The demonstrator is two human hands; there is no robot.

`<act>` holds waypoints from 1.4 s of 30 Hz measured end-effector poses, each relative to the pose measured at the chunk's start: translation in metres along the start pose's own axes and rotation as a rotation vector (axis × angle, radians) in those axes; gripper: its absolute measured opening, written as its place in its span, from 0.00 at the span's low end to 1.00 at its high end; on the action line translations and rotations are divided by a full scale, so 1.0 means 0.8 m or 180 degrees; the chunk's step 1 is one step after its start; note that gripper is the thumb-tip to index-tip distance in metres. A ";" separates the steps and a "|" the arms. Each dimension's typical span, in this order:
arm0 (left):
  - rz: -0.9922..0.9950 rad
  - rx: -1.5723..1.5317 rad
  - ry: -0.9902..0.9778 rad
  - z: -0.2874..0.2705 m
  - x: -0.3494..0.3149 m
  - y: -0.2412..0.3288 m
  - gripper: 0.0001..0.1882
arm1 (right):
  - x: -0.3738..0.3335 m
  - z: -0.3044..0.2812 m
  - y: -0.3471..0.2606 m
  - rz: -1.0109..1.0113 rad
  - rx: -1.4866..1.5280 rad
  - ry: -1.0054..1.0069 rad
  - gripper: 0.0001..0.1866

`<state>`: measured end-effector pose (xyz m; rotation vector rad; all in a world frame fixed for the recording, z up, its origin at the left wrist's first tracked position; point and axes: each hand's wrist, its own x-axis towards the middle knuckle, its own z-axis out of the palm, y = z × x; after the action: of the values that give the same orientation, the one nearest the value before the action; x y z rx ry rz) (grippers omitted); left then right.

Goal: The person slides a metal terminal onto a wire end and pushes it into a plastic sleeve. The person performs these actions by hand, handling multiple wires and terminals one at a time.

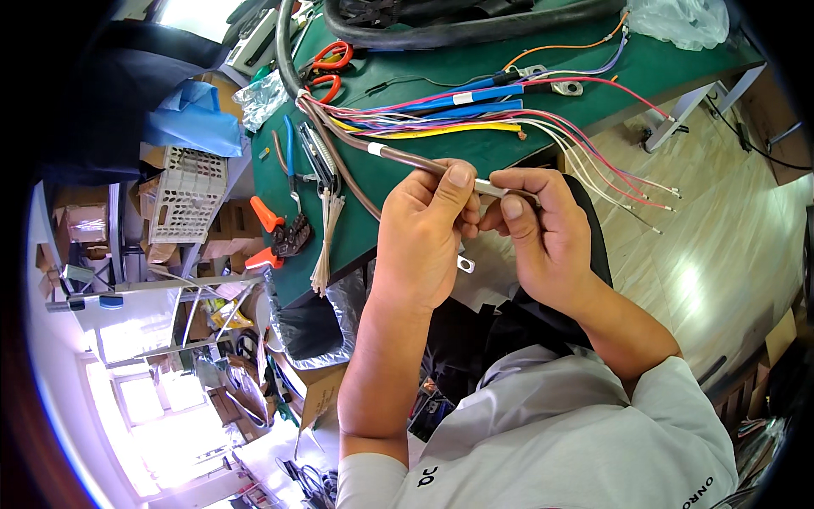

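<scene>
My left hand (426,229) is closed around a thick brown wire (407,159) with a white band on it, near the wire's end. Past my left fingertips a silver metal tube-like end piece (489,188) shows, pinched between the thumb and fingers of my right hand (547,229). The fingers hide part of it, so its exact shape cannot be made out. A flat metal cable lug (465,265) with a hole shows just below my left fingers. Beyond the hands fan out blue-sleeved wires (462,100), yellow ones (424,131) and thin red, white and purple ones from a thick black cable (288,51).
On the green table (271,191) lie orange-handled pliers (288,233), red-handled scissors (329,64), a blue-handled tool (291,153), a utility knife (315,157) and beige cable ties (326,246). A plastic-lined bin (346,322) stands below the edge. A white crate (191,195) sits left.
</scene>
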<state>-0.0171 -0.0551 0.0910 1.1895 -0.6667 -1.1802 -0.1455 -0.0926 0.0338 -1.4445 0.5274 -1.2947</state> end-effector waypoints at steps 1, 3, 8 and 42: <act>-0.0010 -0.0005 0.0014 0.001 0.000 0.000 0.12 | 0.000 0.001 0.000 -0.0008 -0.0032 0.0020 0.08; -0.0029 -0.0014 0.0042 0.002 -0.001 0.001 0.12 | 0.000 0.001 0.000 -0.0005 0.0032 0.0024 0.08; -0.0095 0.0089 0.0057 0.002 -0.002 0.003 0.10 | -0.001 -0.002 0.004 -0.0057 -0.0031 0.0003 0.09; -0.0218 -0.0001 0.0045 0.001 -0.002 0.002 0.13 | 0.004 -0.009 -0.006 -0.0343 -0.0981 0.0057 0.13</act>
<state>-0.0175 -0.0537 0.0931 1.2274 -0.6193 -1.2281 -0.1525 -0.0969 0.0384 -1.7364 0.6921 -1.3547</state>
